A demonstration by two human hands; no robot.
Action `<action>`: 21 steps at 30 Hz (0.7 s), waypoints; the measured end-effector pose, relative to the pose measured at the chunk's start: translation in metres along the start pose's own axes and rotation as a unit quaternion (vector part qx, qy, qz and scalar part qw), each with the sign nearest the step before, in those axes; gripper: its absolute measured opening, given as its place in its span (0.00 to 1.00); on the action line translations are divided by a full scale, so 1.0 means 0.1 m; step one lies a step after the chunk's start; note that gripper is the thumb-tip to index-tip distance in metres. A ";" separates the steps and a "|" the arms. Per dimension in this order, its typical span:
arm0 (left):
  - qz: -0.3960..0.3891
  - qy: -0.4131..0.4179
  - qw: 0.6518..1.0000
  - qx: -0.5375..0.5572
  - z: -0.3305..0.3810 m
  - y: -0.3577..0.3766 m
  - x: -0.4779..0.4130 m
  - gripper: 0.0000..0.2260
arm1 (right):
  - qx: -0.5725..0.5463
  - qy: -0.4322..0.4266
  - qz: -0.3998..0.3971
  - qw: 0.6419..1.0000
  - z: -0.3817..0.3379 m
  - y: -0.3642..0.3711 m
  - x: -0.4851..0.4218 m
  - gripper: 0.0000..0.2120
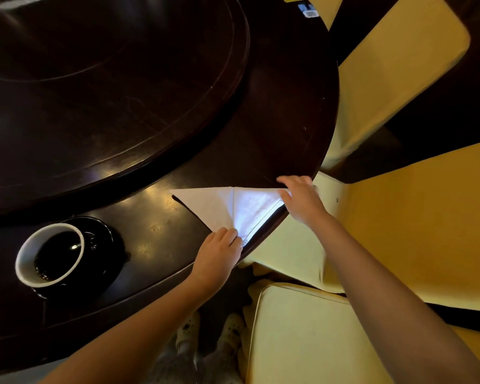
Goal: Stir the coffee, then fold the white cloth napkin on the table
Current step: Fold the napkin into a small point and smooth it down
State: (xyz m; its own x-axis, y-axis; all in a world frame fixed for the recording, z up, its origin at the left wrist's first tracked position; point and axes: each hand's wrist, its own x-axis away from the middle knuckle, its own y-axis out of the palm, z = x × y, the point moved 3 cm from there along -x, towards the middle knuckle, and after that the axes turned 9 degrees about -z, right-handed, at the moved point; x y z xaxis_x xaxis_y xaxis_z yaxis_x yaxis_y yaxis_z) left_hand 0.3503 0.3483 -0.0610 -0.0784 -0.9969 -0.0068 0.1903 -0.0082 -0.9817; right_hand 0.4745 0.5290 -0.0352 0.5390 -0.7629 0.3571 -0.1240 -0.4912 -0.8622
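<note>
**Napkin folded to a triangle at the table edge**

White napkin lies on the dark table, right of the coffee cup. Left hand presses its near point with fingers together; right hand, fingers spread, covers its right corner.

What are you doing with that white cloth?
A person is folding a white napkin near the edge of a dark round table. It already lies in a triangle shape with a crease down the middle. The left hand pins the near corner, and the right hand is on the far right corner. A cup of coffee sits on a dark saucer to the left, untouched.
</note>
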 end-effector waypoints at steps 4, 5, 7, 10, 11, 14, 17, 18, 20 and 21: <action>-0.017 0.033 0.999 -0.005 -0.15 -0.04 0.06 0.08 | 0.003 -0.021 -0.038 0.999 0.09 0.07 0.01 0.10; -0.016 0.041 0.999 -0.007 -0.21 -0.06 0.09 0.07 | -0.019 -0.020 -0.058 0.998 0.11 0.09 0.06 0.10; -0.015 0.069 0.997 -0.015 -0.33 -0.08 0.14 0.02 | -0.107 -0.009 -0.104 0.989 0.16 0.15 0.23 0.08; -0.024 0.098 0.995 -0.017 -0.45 -0.12 0.16 0.12 | -0.237 0.008 -0.132 0.962 0.27 0.31 0.46 0.07; -0.027 0.109 0.993 -0.024 -0.46 -0.13 0.15 0.13 | -0.266 0.017 -0.130 0.955 0.31 0.39 0.52 0.06; -0.041 0.127 0.990 -0.036 -0.43 -0.17 0.12 0.13 | -0.359 0.044 -0.085 0.929 0.40 0.56 0.60 0.05; -0.033 0.118 0.992 -0.015 -0.40 -0.18 0.14 0.12 | -0.389 0.035 -0.038 0.920 0.41 0.56 0.66 0.06; -0.033 0.112 0.993 -0.004 -0.39 -0.18 0.15 0.12 | -0.386 0.017 -0.036 0.922 0.41 0.54 0.70 0.06; -0.034 0.097 0.995 0.003 -0.36 -0.16 0.15 0.10 | -0.350 -0.032 -0.062 0.934 0.40 0.49 0.79 0.09; -0.031 0.092 0.995 0.002 -0.35 -0.15 0.15 0.07 | -0.318 -0.058 -0.083 0.943 0.39 0.46 0.85 0.11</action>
State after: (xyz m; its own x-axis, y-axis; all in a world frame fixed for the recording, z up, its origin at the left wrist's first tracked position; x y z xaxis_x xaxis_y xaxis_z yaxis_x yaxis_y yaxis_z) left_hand 0.3123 0.3358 -0.0525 -0.2676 -0.9633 0.0183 0.1832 -0.0696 -0.9806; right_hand 0.5473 0.4584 -0.0589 0.6783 -0.6200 0.3944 -0.4845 -0.7809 -0.3943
